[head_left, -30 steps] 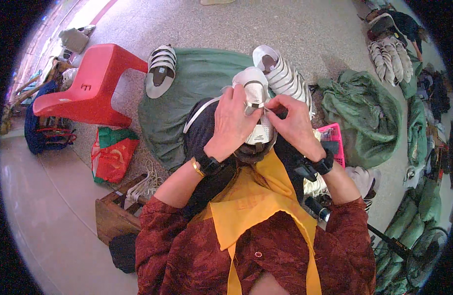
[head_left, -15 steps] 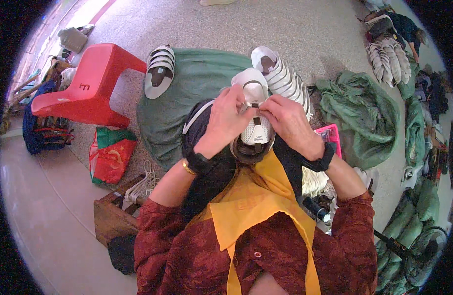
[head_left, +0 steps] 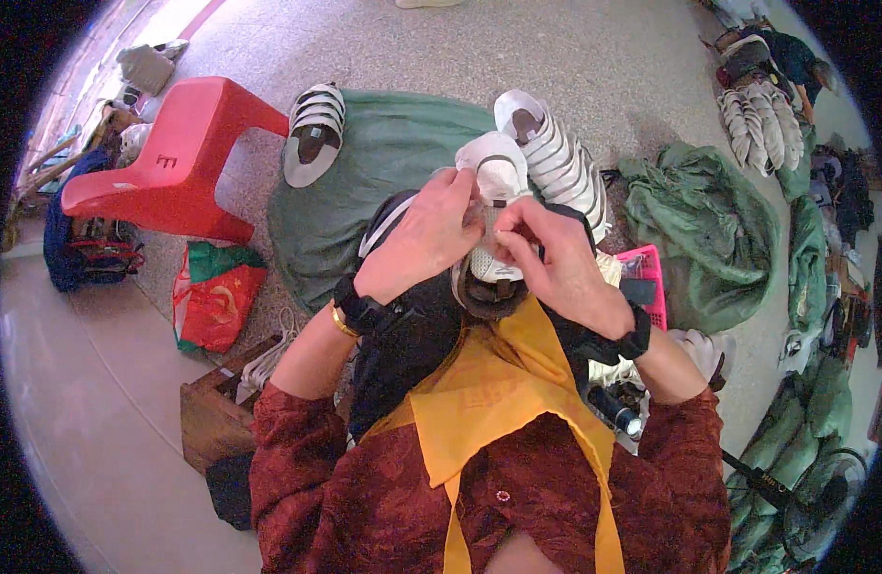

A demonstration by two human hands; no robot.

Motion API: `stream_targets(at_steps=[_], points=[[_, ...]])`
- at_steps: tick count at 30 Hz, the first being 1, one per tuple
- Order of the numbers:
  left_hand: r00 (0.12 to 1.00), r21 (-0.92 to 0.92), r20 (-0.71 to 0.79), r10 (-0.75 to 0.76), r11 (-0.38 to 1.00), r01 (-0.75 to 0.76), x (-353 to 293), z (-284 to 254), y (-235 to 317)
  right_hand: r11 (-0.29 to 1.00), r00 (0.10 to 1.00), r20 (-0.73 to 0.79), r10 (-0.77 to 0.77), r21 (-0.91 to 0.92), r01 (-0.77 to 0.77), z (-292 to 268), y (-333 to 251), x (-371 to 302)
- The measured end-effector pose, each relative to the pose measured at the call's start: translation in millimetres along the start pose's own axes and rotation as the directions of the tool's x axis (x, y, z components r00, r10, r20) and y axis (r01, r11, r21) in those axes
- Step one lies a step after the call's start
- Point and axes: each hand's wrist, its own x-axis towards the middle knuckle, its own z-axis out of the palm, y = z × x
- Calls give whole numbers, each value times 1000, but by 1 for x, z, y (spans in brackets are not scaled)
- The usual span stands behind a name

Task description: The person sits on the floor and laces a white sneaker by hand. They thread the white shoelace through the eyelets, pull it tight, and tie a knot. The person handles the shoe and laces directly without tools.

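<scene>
A white shoe upper (head_left: 493, 184) with a dark opening at its near end lies across my lap, over a yellow apron (head_left: 503, 397). My left hand (head_left: 426, 232) is over its left side, back of the hand upward, its curled fingertips closed at the upper's middle. Opposite it, my right hand (head_left: 558, 266) is pinched, thumb against forefinger, just above the upper's right side. What sits in the pinch is too small to name; it may be a lace end. Both hands cover much of the upper's middle.
Nested white shoe uppers (head_left: 556, 163) stand right of my knees on green cloth (head_left: 393, 153), with another stack (head_left: 314, 143) at its left. A red chair (head_left: 168, 167), a wooden box (head_left: 211, 416), a pink basket (head_left: 656, 287) and green sacking (head_left: 704, 239) stand around. Far right, a person bends (head_left: 795, 62).
My right hand has drawn back toward me from the upper's middle and turned, its fingers now pinched. My left hand has rolled over the upper's left side.
</scene>
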Motion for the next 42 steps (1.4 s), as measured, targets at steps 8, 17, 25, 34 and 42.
stream_targets(at_steps=[8, 17, 25, 34, 42], points=[[994, 44, -83, 72, 997, -69, -5, 3, 4, 832, 958, -150, -246, -539, 129, 23, 32, 26], [998, 50, -52, -44, 998, 46, -5, 7, 1, 696, 964, -84, -253, -708, 121, 43, 33, 30], [993, 79, -92, 73, 995, -65, -11, 12, 15, 792, 910, -181, -372, -574, 210, 43, 54, 15], [976, 156, -85, 201, 970, -187, -16, 17, 12, 829, 923, -224, -313, -539, 150, 51, 52, 10], [982, 144, -67, 179, 975, -168, -18, 12, 17, 834, 907, -241, -346, -521, 179, 49, 48, 9]])
